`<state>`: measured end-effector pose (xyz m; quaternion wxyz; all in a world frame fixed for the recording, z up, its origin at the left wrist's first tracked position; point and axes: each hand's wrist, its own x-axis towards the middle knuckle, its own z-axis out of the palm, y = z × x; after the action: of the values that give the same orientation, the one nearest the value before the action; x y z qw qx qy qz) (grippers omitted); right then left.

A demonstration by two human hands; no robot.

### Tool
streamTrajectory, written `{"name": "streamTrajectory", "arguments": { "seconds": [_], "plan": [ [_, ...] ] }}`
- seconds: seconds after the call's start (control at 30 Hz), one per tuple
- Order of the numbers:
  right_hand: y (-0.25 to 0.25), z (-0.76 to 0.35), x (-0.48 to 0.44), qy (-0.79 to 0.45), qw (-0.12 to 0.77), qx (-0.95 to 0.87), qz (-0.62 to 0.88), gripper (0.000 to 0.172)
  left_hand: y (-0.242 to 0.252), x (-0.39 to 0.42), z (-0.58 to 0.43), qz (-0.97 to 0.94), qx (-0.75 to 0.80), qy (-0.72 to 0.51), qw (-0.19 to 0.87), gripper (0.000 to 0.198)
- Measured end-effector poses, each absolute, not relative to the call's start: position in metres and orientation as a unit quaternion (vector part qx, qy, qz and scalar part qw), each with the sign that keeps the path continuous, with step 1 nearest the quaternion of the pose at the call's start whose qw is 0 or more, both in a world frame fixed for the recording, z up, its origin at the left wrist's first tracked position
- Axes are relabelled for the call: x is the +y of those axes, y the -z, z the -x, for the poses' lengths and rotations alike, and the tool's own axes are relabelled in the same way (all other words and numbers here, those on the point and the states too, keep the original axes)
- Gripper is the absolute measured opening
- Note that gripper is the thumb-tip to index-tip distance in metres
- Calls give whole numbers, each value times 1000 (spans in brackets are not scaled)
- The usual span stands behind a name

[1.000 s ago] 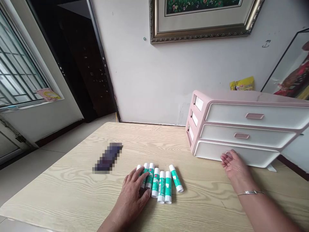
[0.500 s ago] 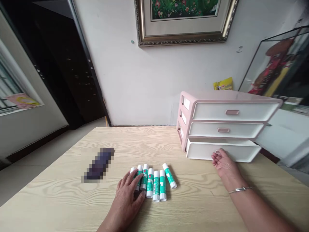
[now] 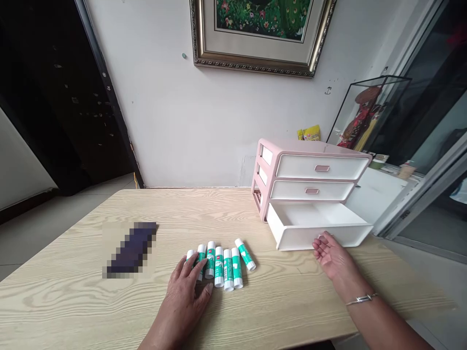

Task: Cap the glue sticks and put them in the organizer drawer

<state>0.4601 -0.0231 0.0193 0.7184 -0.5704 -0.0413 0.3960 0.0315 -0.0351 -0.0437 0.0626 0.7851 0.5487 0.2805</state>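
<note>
Seven glue sticks (image 3: 222,260) lie lengthwise, seemingly caps nearest.

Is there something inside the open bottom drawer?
No, the bottom drawer is pulled out by the right hand, and only its bare white floor shows inside.

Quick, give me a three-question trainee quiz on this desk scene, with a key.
1. True or false: the bottom drawer of the pink plastic three-drawer cabinet is pulled out.
2. Which hand rests on the green-and-white glue sticks: A left, B right?
3. Fill in: the right hand touches the drawer's ____.

Key: 1 true, and what shows of its inside is bare. 2 A, the left hand lies flat on the row's left end. 3 front, at its lower edge, on the light wooden table.
</note>
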Motion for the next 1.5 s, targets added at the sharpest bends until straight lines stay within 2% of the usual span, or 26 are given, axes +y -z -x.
{"name": "streamTrajectory", "arguments": {
  "seconds": [0.13, 0.2, 0.3, 0.47, 0.6, 0.7, 0.77, 0.9, 1.23, 1.4, 1.5],
  "plan": [
    [-26, -428, -48, -406, 680, -106, 601, 11, 39, -38, -32, -785, 548, -277, 82, 50],
    [-30, -399, -61, -427, 633, -187, 618, 14, 37, -40, -33, -783, 548, -282, 87, 50],
    [-42, -349, -74, -405, 549, -354, 639, 30, 37, -40, -34, -779, 543, -299, 88, 51],
    [-58, -281, -72, -267, 378, -613, 641, 59, 45, -38, -32, -772, 540, -319, 102, 55],
    [-43, -251, -55, -176, 242, -703, 646, 75, 47, -38, -30, -766, 538, -331, 118, 54],
    [-21, -244, -40, -141, 186, -722, 651, 84, 42, -39, -30, -764, 539, -332, 126, 53],
    [-9, -247, -32, -136, 165, -734, 645, 81, 37, -42, -30, -763, 541, -329, 132, 53],
    [-6, -261, -28, -121, 136, -759, 625, 65, 30, -45, -31, -763, 541, -325, 139, 51],
    [-25, -266, -21, -67, 48, -772, 630, 75, 29, -46, -32, -770, 542, -302, 147, 49],
    [-37, -264, -16, -42, -11, -779, 626, 68, 22, -48, -33, -766, 551, -293, 152, 50],
    [-36, -269, -14, -39, -4, -791, 611, 69, 21, -47, -32, -771, 544, -296, 146, 49]
  ]
}}
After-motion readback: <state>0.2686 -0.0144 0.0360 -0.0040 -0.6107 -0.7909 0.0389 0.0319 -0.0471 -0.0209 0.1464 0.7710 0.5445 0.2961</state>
